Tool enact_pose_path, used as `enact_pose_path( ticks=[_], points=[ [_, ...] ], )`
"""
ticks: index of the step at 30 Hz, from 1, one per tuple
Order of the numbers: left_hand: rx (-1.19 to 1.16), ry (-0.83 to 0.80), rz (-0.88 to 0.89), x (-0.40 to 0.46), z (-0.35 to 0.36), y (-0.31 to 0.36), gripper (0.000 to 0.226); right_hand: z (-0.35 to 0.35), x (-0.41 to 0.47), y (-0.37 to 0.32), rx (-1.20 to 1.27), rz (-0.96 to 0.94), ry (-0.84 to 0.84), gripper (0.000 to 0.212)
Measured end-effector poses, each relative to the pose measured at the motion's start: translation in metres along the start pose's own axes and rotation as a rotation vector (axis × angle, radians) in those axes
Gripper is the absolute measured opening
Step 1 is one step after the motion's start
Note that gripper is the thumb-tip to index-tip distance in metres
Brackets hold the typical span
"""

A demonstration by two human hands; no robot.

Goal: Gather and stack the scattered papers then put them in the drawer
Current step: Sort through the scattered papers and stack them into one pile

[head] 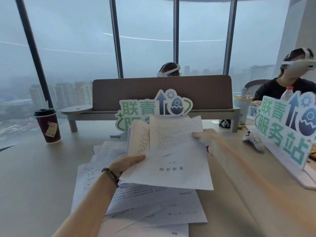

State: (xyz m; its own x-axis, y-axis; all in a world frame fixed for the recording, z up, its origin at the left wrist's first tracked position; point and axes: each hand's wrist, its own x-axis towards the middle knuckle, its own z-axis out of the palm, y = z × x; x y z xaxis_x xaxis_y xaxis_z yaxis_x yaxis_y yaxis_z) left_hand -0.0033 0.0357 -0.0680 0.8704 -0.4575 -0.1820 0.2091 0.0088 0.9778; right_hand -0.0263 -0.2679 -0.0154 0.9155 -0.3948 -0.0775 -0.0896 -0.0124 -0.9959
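head view: left hand [127, 164] grips a lifted sheaf of papers [168, 151] above mid-bench [34, 168], thumb on top, fingers curled under. right hand [206, 140] pinches the sheaf's right edge. loose sheets [150, 209] lie scattered beneath, toward the near edge. coffee cup [47, 125] stands far left.

联青 on the centre sign [154, 110]; 联青服务站 on the right sign [282, 132]; 劳动合同, upside down, on the top sheet [171, 168].

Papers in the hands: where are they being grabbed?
The left hand grips the held papers at their left edge; the right hand pinches their right edge.
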Motion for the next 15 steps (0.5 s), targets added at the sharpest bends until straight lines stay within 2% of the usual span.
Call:
enact_pose_path(
  ticks=[2, 4, 6, 10, 13, 15],
  points=[
    [0.03, 0.07, -0.034, 0.005, -0.002, -0.003, 0.045, 0.0, 0.002, 0.013, 0.005, 0.033, 0.011, 0.007],
    [0.075, 0.152, -0.012, 0.009, -0.001, -0.005, 0.025, -0.001, 0.004, 0.024, 0.003, 0.055, 0.022, 0.014],
    [0.156, 0.246, 0.012, 0.011, 0.0, -0.005, 0.014, -0.002, 0.005, 0.029, 0.0, 0.065, 0.03, 0.014],
    [0.139, 0.376, 0.007, 0.011, 0.0, -0.005, 0.014, -0.002, 0.002, 0.029, 0.049, 0.087, 0.046, 0.014],
    [0.088, 0.414, 0.041, 0.011, 0.001, -0.005, 0.023, -0.002, 0.001, 0.028, 0.104, 0.092, 0.058, 0.011],
    [0.036, 0.426, 0.051, 0.009, 0.004, -0.004, 0.02, -0.002, 0.002, 0.029, 0.152, 0.081, 0.072, 0.011]
  ],
)
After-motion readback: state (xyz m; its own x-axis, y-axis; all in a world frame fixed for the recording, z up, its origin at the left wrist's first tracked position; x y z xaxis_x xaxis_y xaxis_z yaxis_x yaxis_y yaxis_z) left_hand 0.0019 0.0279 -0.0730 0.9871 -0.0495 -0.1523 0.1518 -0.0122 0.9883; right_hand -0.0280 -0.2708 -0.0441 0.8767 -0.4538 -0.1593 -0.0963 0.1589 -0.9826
